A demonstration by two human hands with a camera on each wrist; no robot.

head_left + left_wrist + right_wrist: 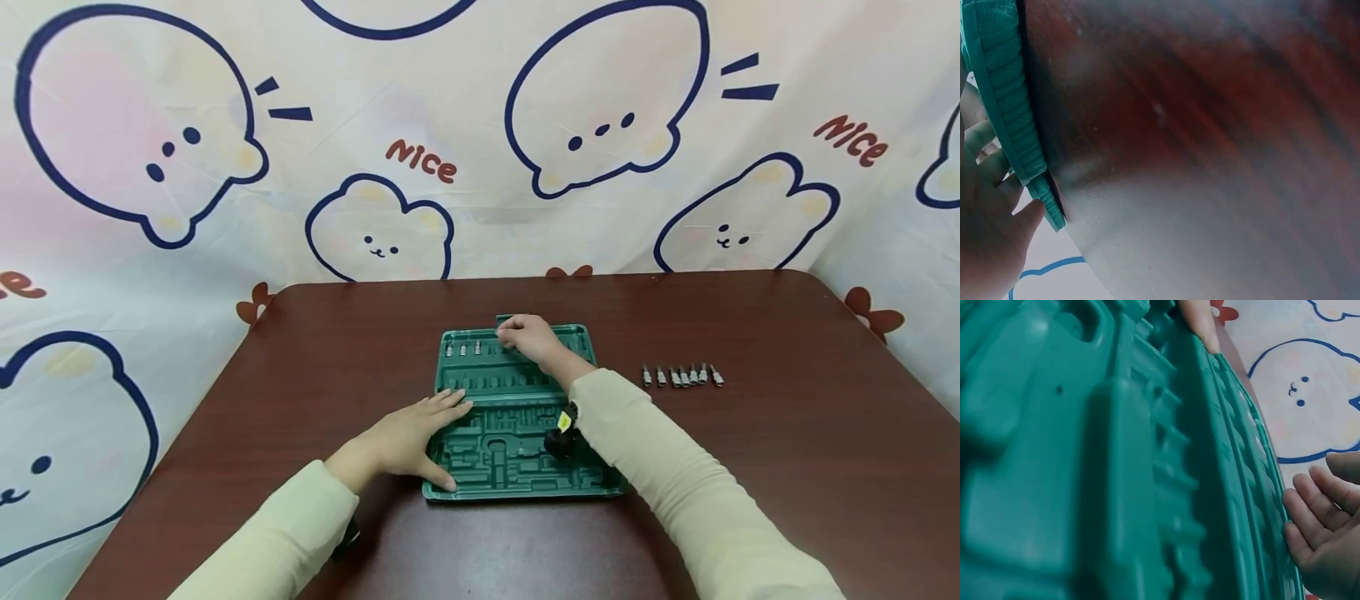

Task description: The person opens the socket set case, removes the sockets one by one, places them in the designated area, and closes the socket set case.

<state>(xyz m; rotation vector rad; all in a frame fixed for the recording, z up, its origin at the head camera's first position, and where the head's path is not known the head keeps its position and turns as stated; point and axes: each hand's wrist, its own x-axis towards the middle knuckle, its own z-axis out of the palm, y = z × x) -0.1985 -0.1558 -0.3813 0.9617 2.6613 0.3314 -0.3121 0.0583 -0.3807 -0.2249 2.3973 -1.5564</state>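
An unfolded green plastic tool case (497, 402) lies flat, its moulded slots facing up. My left hand (416, 435) rests on its left side, fingers spread and straight; the left wrist view shows that hand (991, 225) beside the case's ribbed edge (1007, 94). Over the top row of slots, my right hand (534, 340) has its fingertips bent down close together. Whether they pinch anything is hidden. Three small metal bit sockets (463, 349) stand in that row, left of my right fingers. The right wrist view has the right hand (1329, 531) at the case's far edge (1235, 469).
Several more metal bit sockets (684, 377) lie in a loose row on the brown table (787, 433), right of the case. A patterned cloth (480, 100) hangs behind the table. A black wrist device (561, 442) under my right sleeve covers part of the lower case half.
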